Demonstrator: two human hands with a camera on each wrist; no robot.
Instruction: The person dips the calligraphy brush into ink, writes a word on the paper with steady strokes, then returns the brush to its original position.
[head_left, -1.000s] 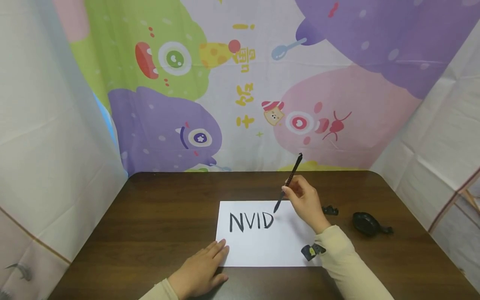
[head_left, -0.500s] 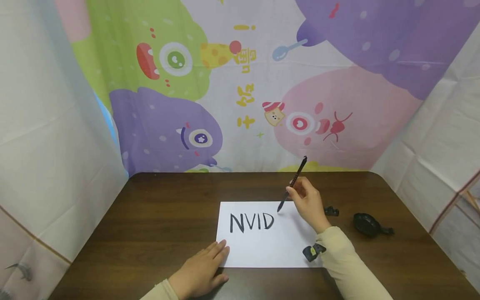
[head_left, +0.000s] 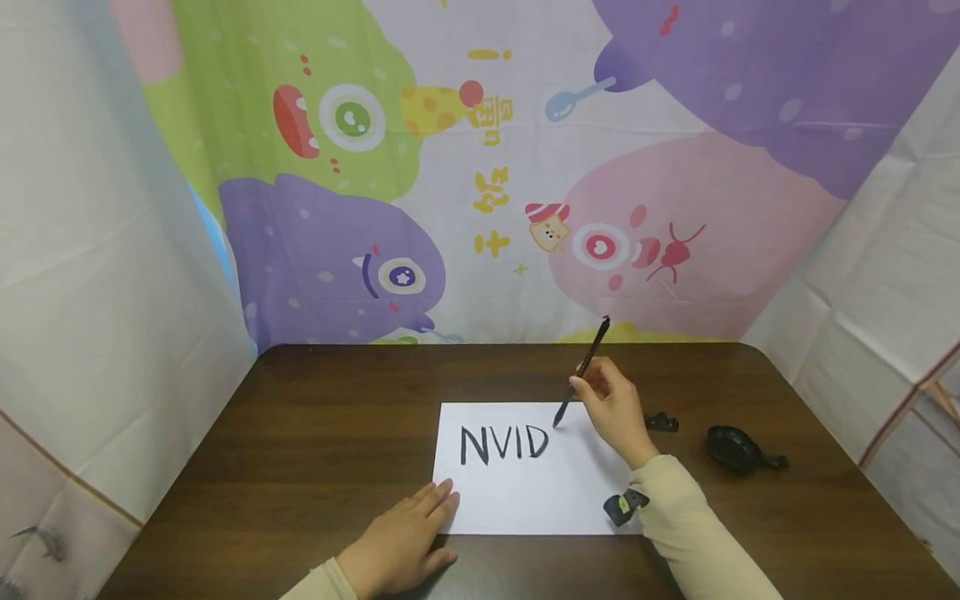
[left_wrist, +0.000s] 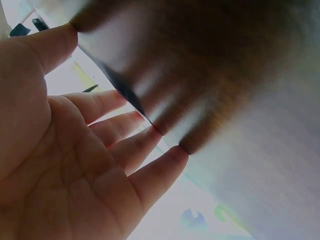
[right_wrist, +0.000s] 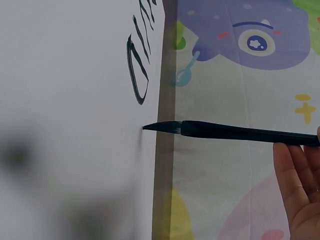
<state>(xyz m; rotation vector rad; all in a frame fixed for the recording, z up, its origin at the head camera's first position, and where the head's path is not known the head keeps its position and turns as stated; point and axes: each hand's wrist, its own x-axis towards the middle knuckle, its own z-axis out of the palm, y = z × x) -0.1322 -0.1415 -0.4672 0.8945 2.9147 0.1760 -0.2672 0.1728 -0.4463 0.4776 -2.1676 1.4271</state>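
A white sheet of paper lies on the dark wooden table, with the letters NVID in black across its upper part. My right hand pinches a dark writing brush partway along its handle. The brush slants, and its black bristle tip points at the paper just right of the D; whether it touches I cannot tell. At the sheet's lower left corner my left hand rests with extended fingers over the edge. Its palm and fingertips show in the left wrist view.
Right of the paper sits a black dish with a short handle. A small black brush rest stands partly behind the right wrist, which wears a black strap device. A cartoon-printed curtain hangs behind the table.
My right hand and the brush have shifted slightly right, then a little back left with the tip lower. The left hand stays in place, and the letters look the same.
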